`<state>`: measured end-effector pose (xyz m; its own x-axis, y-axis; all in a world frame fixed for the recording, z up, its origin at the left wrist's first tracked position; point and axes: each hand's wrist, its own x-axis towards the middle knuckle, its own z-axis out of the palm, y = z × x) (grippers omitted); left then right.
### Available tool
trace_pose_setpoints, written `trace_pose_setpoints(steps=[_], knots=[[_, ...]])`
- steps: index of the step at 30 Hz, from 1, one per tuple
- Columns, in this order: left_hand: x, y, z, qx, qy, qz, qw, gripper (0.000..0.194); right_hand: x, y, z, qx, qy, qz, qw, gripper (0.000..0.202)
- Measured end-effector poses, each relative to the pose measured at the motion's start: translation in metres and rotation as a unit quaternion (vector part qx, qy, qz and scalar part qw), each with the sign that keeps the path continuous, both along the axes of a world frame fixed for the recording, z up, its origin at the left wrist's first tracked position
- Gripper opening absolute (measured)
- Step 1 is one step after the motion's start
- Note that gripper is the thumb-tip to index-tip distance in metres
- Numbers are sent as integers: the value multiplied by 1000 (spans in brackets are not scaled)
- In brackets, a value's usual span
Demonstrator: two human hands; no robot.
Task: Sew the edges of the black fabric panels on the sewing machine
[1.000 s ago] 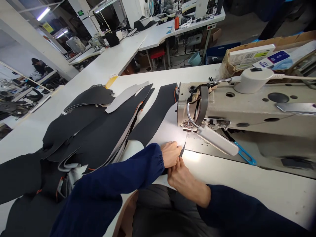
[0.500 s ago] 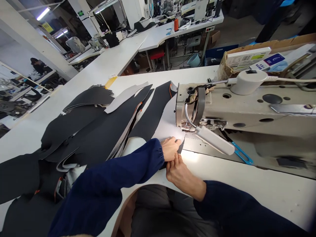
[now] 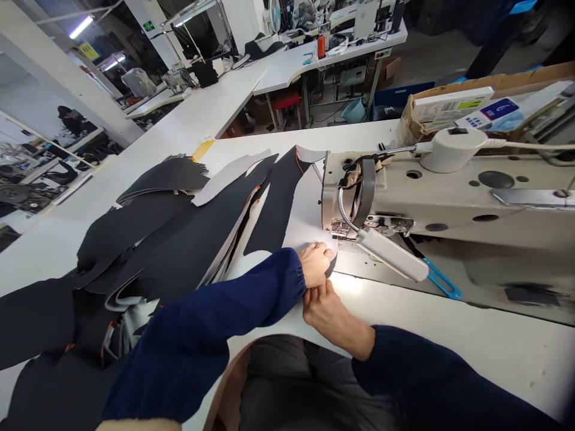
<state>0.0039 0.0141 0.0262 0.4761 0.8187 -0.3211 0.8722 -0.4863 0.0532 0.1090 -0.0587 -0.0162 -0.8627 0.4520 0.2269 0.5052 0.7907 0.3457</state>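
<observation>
My left hand [image 3: 315, 264] is closed, fingers curled, on the near end of a fabric piece with a light grey face [image 3: 305, 212], just left of the sewing machine's needle area. Black fabric [image 3: 275, 206] joins it on the left, with orange stitching at the top. Right below, my right hand [image 3: 327, 312] pinches the near edge, its fingertips partly hidden under my left hand. The sewing machine head [image 3: 344, 197] covers part of the grey face. A lit lamp [image 3: 393, 254] shines on the bed beside my hands.
Stacked black panels [image 3: 171, 239] with grey backs spread over the table to the left. A blue-handled tool [image 3: 442, 281] lies under the machine arm. Behind the machine stands a cardboard box [image 3: 406, 117] holding smaller boxes. Far left, another person [image 3: 74, 120] sits at a bench.
The black and grey fabric has swung, its far end shifting left and its near end moving toward the needle area. My left hand has moved slightly right; my right hand is nearly still.
</observation>
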Motion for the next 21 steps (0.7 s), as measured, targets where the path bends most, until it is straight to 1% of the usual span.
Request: trace_pose_setpoints(steps=[3,5,10,14,16,18,21], knots=[[-5,-4,4,-11,17,-27,999,27,0,4,-4,-6,-3,-6,1000,21],[-4,-4,5,-13,30,-31,999,25,0,7,-5,-19,-6,-7,1000,21],[2,7,5,-3,36,-14,999,27,2,16,-9,8,15,-31,999,27],[-7,11,7,5,17,-6,1000,36,8,25,-14,31,45,-40,998,33],[-12,10,9,1,10,-22,1000,38,10,28,-16,35,59,-43,997,35],[-14,8,11,-9,12,-58,998,32,10,28,-16,28,69,-50,996,35],[-10,6,12,-10,19,-111,994,24,9,28,-16,9,73,-63,995,31]])
